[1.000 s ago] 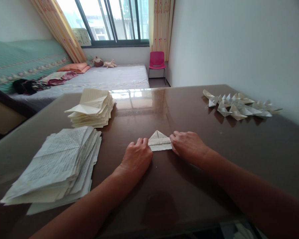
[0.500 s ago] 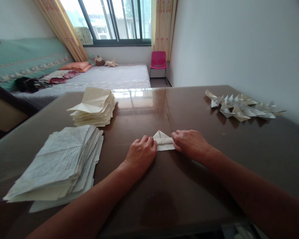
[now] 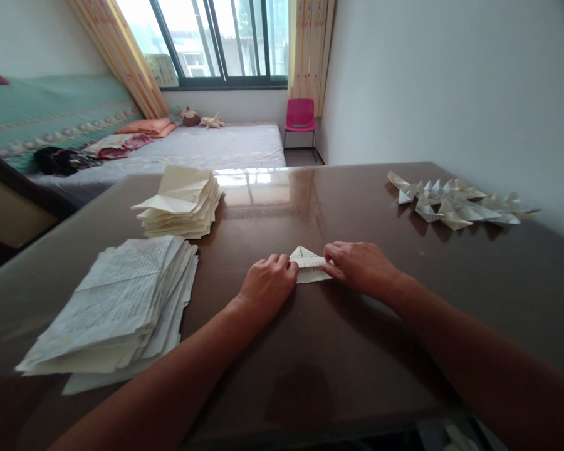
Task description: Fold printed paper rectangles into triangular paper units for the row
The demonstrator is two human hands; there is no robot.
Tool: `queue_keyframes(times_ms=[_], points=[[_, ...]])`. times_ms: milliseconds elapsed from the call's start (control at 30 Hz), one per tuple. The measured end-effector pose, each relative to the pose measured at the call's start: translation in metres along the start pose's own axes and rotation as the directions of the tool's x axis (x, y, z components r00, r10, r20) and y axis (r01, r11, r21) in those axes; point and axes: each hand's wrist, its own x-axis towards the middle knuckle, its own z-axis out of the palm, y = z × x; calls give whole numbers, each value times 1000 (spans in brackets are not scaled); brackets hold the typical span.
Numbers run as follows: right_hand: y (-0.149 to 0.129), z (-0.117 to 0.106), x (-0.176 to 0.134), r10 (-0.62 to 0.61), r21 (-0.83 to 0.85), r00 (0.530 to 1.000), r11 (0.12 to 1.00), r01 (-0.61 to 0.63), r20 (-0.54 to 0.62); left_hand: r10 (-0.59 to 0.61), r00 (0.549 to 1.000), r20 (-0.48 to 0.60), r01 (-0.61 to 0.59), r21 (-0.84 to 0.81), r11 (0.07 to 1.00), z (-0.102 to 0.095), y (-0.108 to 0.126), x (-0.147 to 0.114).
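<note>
A folded paper (image 3: 305, 268) bearing print, peaked toward the far edge of the table (image 3: 305, 351), lies near the middle of the tabletop between two bare hands. The left hand (image 3: 271, 279), fingers curled, grips its left end, while the right hand (image 3: 357, 266) pinches its right end between thumb and fingers. A stack of white printed sheets (image 3: 117, 300) lies toward the table's left edge, a stack of cream folded sheets (image 3: 181, 203) toward the far left corner, and a cluster of pointed paper shapes (image 3: 455, 205) near the far right corner.
</note>
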Motion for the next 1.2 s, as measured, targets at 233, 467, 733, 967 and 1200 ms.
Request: queue_keyframes(times_ms=[233, 467, 733, 967, 1200], points=[[-3, -2, 2, -55, -64, 988, 997, 46, -143, -43, 998, -34, 42, -14, 999, 4, -4, 1], [-9, 5, 6, -152, -94, 971, 986, 136, -185, 1, 995, -104, -2, -12, 1000, 2, 3, 6], [-2, 2, 6, -37, 131, 983, 990, 61, -180, 29, 997, -68, -29, 2, 1000, 8, -2, 9], [9, 11, 11, 49, 134, 993, 990, -35, -107, 4, 995, -101, -18, -139, 990, 9, -7, 5], [19, 18, 17, 36, 398, 994, 917, 7, -100, -360, 924, -124, 77, -865, 495, 11, -7, 9]])
